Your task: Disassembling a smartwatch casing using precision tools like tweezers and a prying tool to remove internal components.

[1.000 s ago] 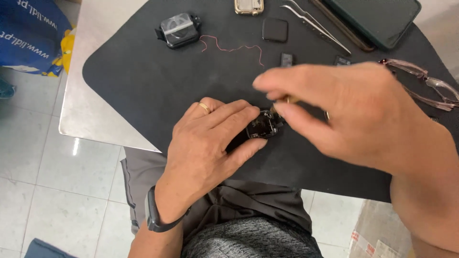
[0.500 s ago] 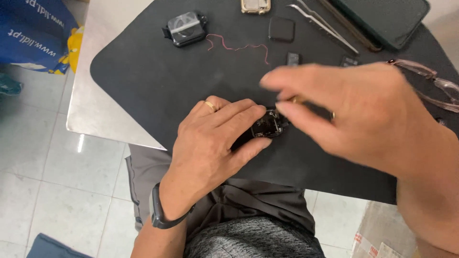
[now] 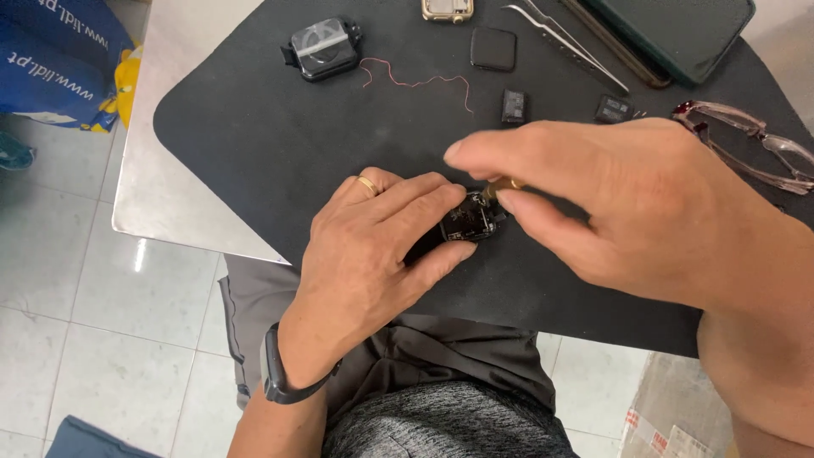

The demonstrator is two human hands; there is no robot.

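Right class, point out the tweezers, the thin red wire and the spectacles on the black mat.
tweezers (image 3: 566,38), head view, middle of the metal arms.
thin red wire (image 3: 420,82), head view, middle of its wavy run.
spectacles (image 3: 746,146), head view, on the pinkish frame.

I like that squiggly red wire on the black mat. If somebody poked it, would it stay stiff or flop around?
Probably floppy: the red wire lies in loose wiggles on the black mat. It looks hair-thin, so likely very light and easily dragged or snagged.

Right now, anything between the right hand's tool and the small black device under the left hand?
Nothing visible. The right hand has the brass-tipped tool right at the small black device, which the left hand pins to the black mat.
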